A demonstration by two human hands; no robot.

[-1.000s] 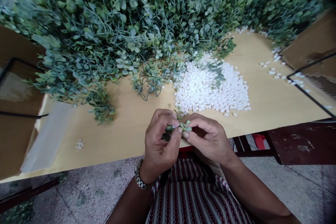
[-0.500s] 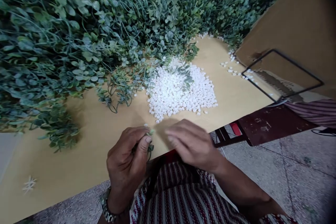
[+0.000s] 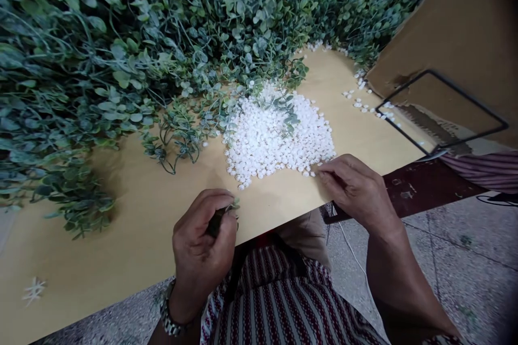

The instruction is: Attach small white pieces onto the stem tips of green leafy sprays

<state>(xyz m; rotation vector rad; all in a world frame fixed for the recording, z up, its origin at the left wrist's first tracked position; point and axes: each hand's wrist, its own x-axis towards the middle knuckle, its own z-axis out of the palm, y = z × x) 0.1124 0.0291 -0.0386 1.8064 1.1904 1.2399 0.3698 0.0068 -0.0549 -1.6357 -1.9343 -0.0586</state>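
Note:
My left hand (image 3: 206, 234) is closed around a green artificial leaf sprig (image 3: 222, 216), whose leafy tip pokes out between thumb and forefinger near the table's front edge. At the right front edge of a heap of small white plastic beads (image 3: 279, 140), the fingers of my right hand (image 3: 352, 188) are pinched together, touching the table beside the outermost beads. Whether a bead sits between those fingertips I cannot make out. One small leafy sprig (image 3: 289, 110) lies on top of the heap.
A large mass of artificial greenery (image 3: 182, 27) fills the back of the tan table (image 3: 141, 215). Loose stems (image 3: 174, 135) lie left of the heap. At right stand a cardboard piece (image 3: 457, 38) and a black wire frame (image 3: 465, 102). White slivers (image 3: 34, 291) lie front left.
My right hand has moved right, away from my left hand, to the right front edge of the bead heap. My left hand keeps hold of the sprig.

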